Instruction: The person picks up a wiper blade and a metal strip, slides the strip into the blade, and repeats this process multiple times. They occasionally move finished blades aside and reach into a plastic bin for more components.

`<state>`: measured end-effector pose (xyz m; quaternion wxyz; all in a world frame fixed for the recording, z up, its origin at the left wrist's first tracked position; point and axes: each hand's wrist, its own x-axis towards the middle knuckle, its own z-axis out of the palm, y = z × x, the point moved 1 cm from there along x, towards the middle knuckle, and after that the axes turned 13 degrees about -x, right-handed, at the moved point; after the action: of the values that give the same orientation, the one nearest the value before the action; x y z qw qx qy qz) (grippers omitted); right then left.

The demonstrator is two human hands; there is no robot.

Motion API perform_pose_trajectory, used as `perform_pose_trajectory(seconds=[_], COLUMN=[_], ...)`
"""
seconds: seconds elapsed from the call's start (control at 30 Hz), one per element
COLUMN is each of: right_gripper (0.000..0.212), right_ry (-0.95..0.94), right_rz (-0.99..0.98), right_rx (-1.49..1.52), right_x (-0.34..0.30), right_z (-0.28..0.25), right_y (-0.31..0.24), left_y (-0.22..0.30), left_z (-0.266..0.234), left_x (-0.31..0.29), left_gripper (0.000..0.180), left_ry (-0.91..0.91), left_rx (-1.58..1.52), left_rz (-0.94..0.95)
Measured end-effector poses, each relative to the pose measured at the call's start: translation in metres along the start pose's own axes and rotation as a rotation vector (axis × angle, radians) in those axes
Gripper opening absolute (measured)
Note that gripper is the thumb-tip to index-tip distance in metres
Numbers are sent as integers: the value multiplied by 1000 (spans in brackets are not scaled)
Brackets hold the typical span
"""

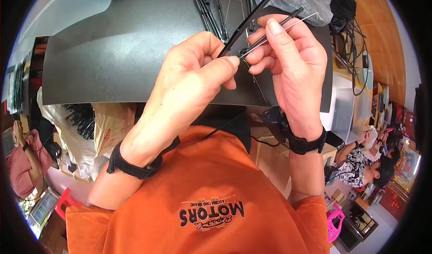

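Observation:
My left hand (191,76) is closed on a long, flat black strip (254,16) that looks like part of a wiper blade and slants up to the right. Between the thumb and fingers of my right hand (299,58) are a thinner black strip (291,16) and a thin silver metal strip (309,17), lying side by side. The lower end of the metal strip reaches my left thumb tip. Both hands are above the dark table (103,60). My fingers hide where the strips meet.
Several black wiper-like frames (208,11) lie at the table's far side, near a clear plastic bag (310,0). Black cables (346,40) hang at the right. Left of my lap, a plastic bag (74,137) holds black strips. Other people (355,164) sit on both sides.

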<state>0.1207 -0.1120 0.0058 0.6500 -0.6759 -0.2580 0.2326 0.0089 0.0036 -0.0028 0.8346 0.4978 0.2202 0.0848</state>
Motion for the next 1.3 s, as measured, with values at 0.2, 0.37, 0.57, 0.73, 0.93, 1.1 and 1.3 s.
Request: perform_pose_trajectory(seconds=[0.2, 0.37, 0.57, 0.73, 0.93, 1.1, 1.3], right_gripper=[21, 21, 19, 18, 25, 22, 20], right_ry=[-20, -38, -21, -15, -75, -184, -251], right_rz=[9, -57, -88, -105, 49, 91, 111], right_rx=[5, -40, -44, -68, -316, -685, -899], right_x=[-2, -7, -12, -15, -7, -11, -15], right_z=[-2, -2, -3, -2, -12, -40, -40], right_y=[-1, -1, 4, -1, -13, -5, -15], left_y=[-2, 3, -3, -1, 15, 30, 21], left_z=[3, 3, 7, 7, -19, -83, -120], left_x=[-1, -1, 1, -1, -8, -16, -25], left_gripper=[17, 16, 16, 16, 33, 33, 20], left_ry=[-2, 49, 96, 52, 87, 447, 623], left_rx=[-23, -17, -58, -115, 25, 576, 1229], left_rz=[8, -23, -34, -64, -29, 294, 380])
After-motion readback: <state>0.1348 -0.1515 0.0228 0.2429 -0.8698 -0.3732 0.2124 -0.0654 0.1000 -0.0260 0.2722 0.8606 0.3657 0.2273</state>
